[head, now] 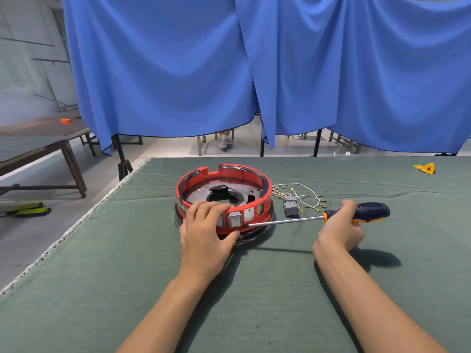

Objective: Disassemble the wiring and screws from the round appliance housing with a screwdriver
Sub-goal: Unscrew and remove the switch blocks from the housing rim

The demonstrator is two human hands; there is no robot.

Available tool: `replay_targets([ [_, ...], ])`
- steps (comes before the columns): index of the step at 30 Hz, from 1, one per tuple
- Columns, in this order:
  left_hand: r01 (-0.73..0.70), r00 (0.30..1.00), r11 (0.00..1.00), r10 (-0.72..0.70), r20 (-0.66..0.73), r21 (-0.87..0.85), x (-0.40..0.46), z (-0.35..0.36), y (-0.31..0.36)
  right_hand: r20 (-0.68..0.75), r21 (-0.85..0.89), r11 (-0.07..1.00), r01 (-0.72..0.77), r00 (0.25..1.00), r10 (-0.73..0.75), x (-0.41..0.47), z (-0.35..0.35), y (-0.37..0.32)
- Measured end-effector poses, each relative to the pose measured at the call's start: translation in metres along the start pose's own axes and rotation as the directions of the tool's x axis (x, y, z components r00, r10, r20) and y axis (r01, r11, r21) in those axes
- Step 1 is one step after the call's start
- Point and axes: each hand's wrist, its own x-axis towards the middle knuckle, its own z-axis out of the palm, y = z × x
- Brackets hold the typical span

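Observation:
The round red appliance housing (224, 182) lies on the green-covered table, its metal base plate and a central hole showing inside. My left hand (206, 233) grips the housing's near rim, fingers over the top and thumb on the outer wall beside a grey rocker switch (235, 219). My right hand (342, 230) holds a screwdriver (367, 212) with a dark blue and orange handle. Its long shaft runs left and the tip touches the housing's front wall just right of the switch. Loose white wires (305, 196) with terminals and a grey switch block (290, 207) lie right of the housing.
A yellow plastic piece (425, 168) lies at the table's far right. The table's left edge (76, 220) runs diagonally with floor beyond it. Blue curtains (254, 72) hang behind the table. A wooden table (38, 138) stands at the left, and someone's feet (224, 142) show under the curtain.

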Motion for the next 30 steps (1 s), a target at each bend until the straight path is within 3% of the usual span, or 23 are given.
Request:
replay_targets([
  [30, -0.005, 1.000, 1.000, 0.005, 0.001, 0.010, -0.0005, 0.0000, 0.0011, 0.006, 0.040, 0.999, -0.003, 1.000, 0.003, -0.0037, -0.0056, -0.0004],
])
